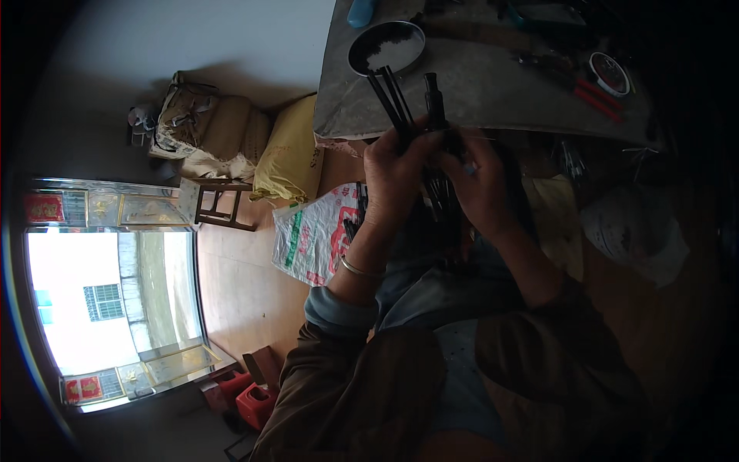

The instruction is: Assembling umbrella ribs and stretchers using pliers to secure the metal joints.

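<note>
My left hand is closed around several thin black rods, which stick up past its fingers. Beside them a thicker black rod with a stepped tip stands up between my two hands. My right hand is close against the left, its fingers bent at the lower part of this thicker rod. In the shadow its exact grip cannot be made out. Below the hands, more dark rods hang or lie over my lap. Both hands are at the near edge of the grey table.
On the table are a round dish with white and dark bits, red-handled pliers and a round tin. To the left are a printed sack, a yellow sack, a wooden stool and red containers.
</note>
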`<state>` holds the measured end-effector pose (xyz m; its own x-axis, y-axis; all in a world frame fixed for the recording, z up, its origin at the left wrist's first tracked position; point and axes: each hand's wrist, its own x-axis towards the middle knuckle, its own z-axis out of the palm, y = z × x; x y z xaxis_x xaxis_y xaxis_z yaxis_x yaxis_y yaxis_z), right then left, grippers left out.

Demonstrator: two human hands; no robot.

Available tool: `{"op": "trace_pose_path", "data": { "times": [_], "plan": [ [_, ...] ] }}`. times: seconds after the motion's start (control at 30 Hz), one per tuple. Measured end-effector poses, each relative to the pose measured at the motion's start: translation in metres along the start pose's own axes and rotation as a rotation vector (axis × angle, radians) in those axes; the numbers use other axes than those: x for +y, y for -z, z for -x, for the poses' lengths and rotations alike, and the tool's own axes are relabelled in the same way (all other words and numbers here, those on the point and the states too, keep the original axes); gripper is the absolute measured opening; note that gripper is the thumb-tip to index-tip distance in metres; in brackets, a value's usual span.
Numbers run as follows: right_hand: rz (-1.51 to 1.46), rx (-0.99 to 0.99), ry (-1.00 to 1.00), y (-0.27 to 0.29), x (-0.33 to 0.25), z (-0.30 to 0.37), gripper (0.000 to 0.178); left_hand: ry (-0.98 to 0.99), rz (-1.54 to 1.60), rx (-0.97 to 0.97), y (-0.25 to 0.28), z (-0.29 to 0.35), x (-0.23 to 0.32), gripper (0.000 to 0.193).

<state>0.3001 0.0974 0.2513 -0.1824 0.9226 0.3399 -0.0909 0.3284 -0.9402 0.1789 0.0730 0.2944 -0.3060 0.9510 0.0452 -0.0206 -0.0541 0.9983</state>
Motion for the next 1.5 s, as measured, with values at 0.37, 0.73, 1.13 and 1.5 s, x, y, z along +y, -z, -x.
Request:
{"op": "trace_pose_path", "data": {
  "times": [0.37, 0.73, 1.13, 1.5],
  "plan": [
    [0.076, -0.228, -0.135, 0.015, -0.019, -0.007, 0.021, -0.048, 0.101, 0.006, 0.004, 0.010, -0.003, 0.021],
    [-0.305, -0.391, -0.518, 0.025, -0.007, -0.014, 0.020, -0.144, 0.153, 0.072, 0.002, 0.027, -0.005, 0.023],
    [-0.225, -0.436, -0.515, 0.025, -0.019, -0.016, 0.024, -0.187, 0.157, 0.071, 0.001, 0.032, -0.002, 0.025],
    [-0.090, -0.329, -0.372, 0.021, -0.027, -0.003, 0.020, -0.062, 0.223, 0.063, 0.000, 0.037, 0.004, 0.027]
  ]
}}
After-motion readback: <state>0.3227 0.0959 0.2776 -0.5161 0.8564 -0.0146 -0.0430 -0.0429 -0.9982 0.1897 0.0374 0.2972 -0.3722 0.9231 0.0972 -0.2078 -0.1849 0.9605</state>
